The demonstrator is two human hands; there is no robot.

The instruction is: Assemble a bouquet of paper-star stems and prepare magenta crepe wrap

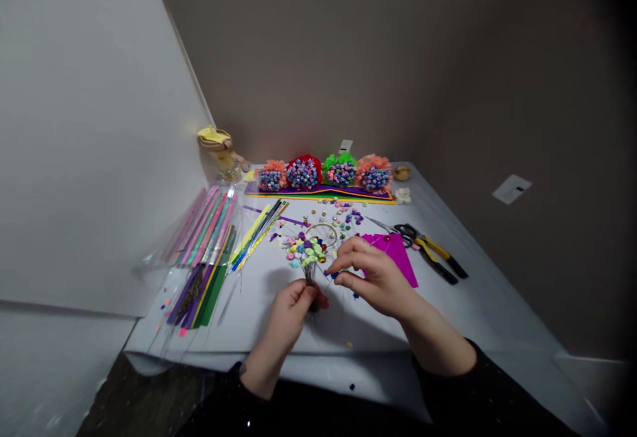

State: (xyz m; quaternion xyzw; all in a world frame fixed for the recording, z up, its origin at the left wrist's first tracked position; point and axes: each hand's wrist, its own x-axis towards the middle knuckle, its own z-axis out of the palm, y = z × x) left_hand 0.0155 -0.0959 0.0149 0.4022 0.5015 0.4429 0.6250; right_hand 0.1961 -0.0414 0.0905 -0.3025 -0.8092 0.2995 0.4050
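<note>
My left hand point(293, 304) is closed around the thin wire stems of a small bunch of paper stars point(306, 251) in green, purple, pink and blue, held upright over the white table point(472, 304). My right hand point(375, 274) pinches a small blue star on a wire point(334, 275) between thumb and fingers, just right of the bunch. A magenta paper sheet point(401, 258) lies behind my right hand.
Four finished star bouquets point(323, 173) stand in a row at the back on coloured sheets. Packs of paper strips point(209, 245) lie at the left. Scissors point(403, 230) and yellow-handled pliers point(440, 258) rest at the right. Loose stars point(348, 215) scatter mid-table. A jar point(219, 148) stands back left.
</note>
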